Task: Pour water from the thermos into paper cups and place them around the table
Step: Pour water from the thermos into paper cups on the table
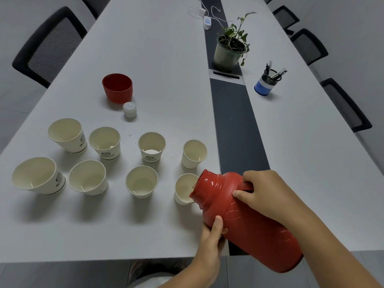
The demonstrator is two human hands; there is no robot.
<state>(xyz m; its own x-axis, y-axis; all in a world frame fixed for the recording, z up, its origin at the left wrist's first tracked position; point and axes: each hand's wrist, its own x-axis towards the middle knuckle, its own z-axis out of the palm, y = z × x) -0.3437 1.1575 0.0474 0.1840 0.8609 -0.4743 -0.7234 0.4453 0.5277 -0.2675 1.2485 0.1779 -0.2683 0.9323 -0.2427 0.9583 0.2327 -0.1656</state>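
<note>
The red thermos point(247, 219) is tilted to the left, its open mouth over the rim of a paper cup point(184, 189) near the table's front. My right hand point(261, 194) grips the thermos handle at the neck. My left hand point(212, 235) supports the body from below. Several more white paper cups stand in two rows to the left, such as a cup point(141, 181) beside the one under the spout and a cup point(151, 146) behind it. The red thermos lid point(117, 87) and a white stopper point(129, 109) lie further back.
A potted plant point(230, 48) stands on the dark centre strip point(236, 125) of the white table point(166, 59). A blue pen holder point(267, 82) is at the right. A white charger and cable point(206, 20) lie far back. Black chairs point(47, 46) line both sides.
</note>
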